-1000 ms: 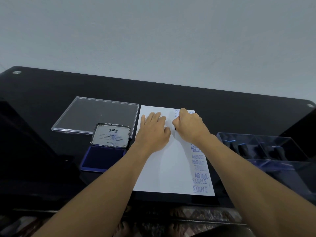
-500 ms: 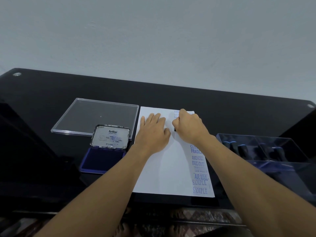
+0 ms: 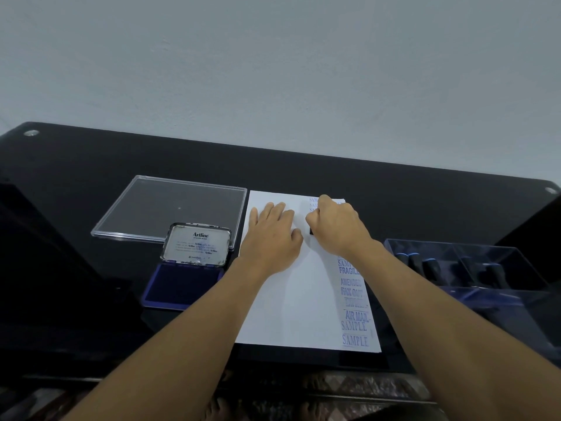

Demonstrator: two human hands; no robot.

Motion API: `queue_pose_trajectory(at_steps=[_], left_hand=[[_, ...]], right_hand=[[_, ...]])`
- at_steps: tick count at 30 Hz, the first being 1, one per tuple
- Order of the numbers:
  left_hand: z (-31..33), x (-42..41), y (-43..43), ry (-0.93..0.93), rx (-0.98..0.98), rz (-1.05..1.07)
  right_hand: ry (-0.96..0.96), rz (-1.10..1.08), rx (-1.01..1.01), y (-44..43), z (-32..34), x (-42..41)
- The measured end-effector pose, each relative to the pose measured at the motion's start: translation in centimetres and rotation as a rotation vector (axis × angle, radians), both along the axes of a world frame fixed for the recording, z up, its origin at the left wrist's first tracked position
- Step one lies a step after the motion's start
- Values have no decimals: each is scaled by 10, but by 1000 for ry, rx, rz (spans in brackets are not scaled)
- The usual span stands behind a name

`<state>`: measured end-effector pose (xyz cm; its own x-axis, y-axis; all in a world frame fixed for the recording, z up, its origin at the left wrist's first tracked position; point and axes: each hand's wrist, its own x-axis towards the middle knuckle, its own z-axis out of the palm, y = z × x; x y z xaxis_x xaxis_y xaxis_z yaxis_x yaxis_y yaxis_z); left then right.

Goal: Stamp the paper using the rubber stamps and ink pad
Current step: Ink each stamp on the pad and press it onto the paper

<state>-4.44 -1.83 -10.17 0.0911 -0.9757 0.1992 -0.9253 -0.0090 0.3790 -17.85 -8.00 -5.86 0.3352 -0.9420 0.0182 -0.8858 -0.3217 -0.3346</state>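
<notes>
Head view of a glossy black surface set against a pale wall; a white sheet of paper lies at centre, with a column of blue stamped words along its right edge, among them FRAGILE, AMENDED, AIR MAIL and SAMPLE twice at the near end; faint SAMPLE impressions also show at the far right corner, partly hidden; the left hand lies flat and open, palm down with fingers spread, pressing on the upper middle of the sheet; the right hand is closed in a fist around a rubber stamp, of which only a small dark edge shows below the thumb, held down on the paper just right of the left hand; whether the stamp face fully meets the sheet cannot be told; to the left of the paper the ink pad stands open, its blue pad exposed and its metal lid, marked Artline, tilted up behind it; a clear plastic lid lies flat beyond the ink pad, its right edge just beside the paper; at right, a clear tray with compartments holds several dark stamps with blue bands; compared with the frames of one second and half a second earlier, both hands, the stamp and the paper keep the same arrangement; only the camera's framing has shifted slightly.
</notes>
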Motion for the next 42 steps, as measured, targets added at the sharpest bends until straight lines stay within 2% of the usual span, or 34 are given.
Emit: queue_pose_trajectory(at_steps=[8,18,29,35,42], left_hand=[[0,1,-1,-1,24,3],[13,1,-8,6,147,2],[21,0,-6,49,172,2],[34,-2,0,158,95,21],[48,2,4,152,64,41]], right_hand=[[-18,-6,13,0,1,0],[11,-11,24,7,7,1],[7,1,64,6,12,-3],[-228,-95,-64,0,43,-18],[-221,-89,-90,-4,62,-33]])
